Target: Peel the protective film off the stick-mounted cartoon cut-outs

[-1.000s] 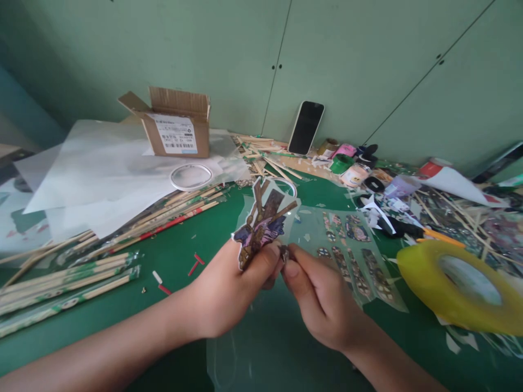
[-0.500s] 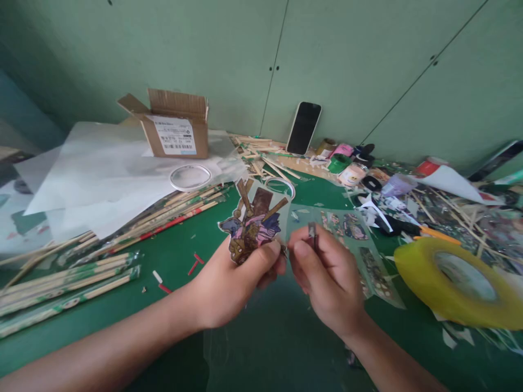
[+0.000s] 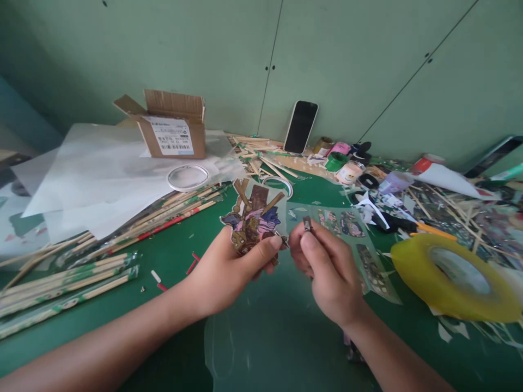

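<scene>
My left hand (image 3: 235,272) is closed on a printed paper cut-out figure (image 3: 255,220) in brown, pink and blue, held upright with the thumb across its lower part. A clear film shows along the cut-out's right side. Close by, my right hand (image 3: 330,272) pinches a small dark brown piece (image 3: 308,223) between thumb and fingers; its lower part is hidden. Behind the right hand lies a translucent sheet (image 3: 384,267) with several printed figures on it. Beneath both hands a clear plastic sheet (image 3: 253,337) rests on the green table.
A cardboard box (image 3: 174,130) stands on white sheets (image 3: 93,185) at back left, near bundled wooden sticks (image 3: 69,283). A phone (image 3: 301,127) leans against the wall. On the right are a large yellow tape roll (image 3: 408,272), an orange-handled tool (image 3: 435,231), jars and scraps.
The right hand has turned slightly, and the small dark piece in it sits a little higher and further left. The left hand still grips the cut-out. The view has shifted slightly.
</scene>
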A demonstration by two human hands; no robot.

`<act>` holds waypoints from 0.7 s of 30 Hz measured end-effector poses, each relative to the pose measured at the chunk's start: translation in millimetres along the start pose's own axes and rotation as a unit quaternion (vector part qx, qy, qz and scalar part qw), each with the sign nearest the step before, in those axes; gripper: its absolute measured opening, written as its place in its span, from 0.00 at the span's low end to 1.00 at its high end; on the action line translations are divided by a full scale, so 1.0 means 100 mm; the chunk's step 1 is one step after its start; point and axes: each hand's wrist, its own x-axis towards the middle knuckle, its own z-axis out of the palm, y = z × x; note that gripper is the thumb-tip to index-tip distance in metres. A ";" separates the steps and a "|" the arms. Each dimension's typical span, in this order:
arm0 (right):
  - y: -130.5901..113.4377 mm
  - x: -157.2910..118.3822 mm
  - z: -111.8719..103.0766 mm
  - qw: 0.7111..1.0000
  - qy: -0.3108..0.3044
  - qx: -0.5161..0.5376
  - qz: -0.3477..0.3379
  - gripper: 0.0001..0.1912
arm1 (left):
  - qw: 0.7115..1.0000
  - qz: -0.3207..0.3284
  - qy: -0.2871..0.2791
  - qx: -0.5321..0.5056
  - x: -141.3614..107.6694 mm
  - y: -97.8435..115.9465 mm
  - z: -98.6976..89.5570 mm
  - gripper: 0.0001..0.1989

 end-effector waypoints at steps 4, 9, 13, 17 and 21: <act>0.00 0.00 -0.01 0.999 0.001 -0.033 -0.024 0.11 | 0.999 -0.031 -0.017 -0.019 0.01 0.01 0.00 0.13; -0.04 0.01 0.00 0.991 -0.017 -0.123 -0.058 0.12 | 0.996 -0.052 -0.024 -0.074 0.00 0.04 0.02 0.10; -0.05 0.01 0.01 0.987 -0.021 -0.150 -0.049 0.12 | 0.995 -0.048 -0.028 -0.083 -0.01 0.04 0.02 0.10; -0.05 -0.02 0.02 0.993 -0.036 -0.110 -0.013 0.14 | 0.996 -0.044 -0.007 -0.073 -0.01 0.02 0.03 0.12; -0.04 -0.04 0.04 0.996 -0.050 -0.073 0.009 0.15 | 0.996 -0.036 -0.006 -0.077 0.00 0.04 0.04 0.13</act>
